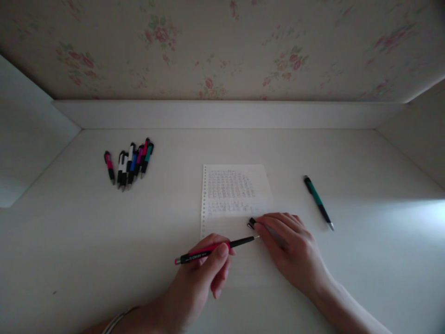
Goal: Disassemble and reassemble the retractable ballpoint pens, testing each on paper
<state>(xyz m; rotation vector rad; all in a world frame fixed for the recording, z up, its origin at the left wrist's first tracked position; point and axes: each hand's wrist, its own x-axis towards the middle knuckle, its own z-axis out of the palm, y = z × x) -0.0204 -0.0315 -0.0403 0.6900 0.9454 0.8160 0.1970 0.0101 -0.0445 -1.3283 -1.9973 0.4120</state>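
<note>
My left hand (pixel 212 269) is closed on a pink and black pen (pixel 205 252), which lies slantwise in the fingers with its thin tip pointing right. Close to that tip, my right hand (pixel 285 241) rests over the lower right of a sheet of paper (pixel 222 225), its fingers closed round a pen (pixel 252 222) whose black clip end sticks out by the thumb; most of it is hidden. Rows of handwriting cover the upper part of the punched sheet.
A green and black pen (pixel 317 200) lies right of the sheet. Several pens (pixel 134 162) in mixed colours sit together at the back left, with a pink pen (pixel 109 167) beside them. Behind the white desk (pixel 86 222) stands a flowered wall (pixel 222 51).
</note>
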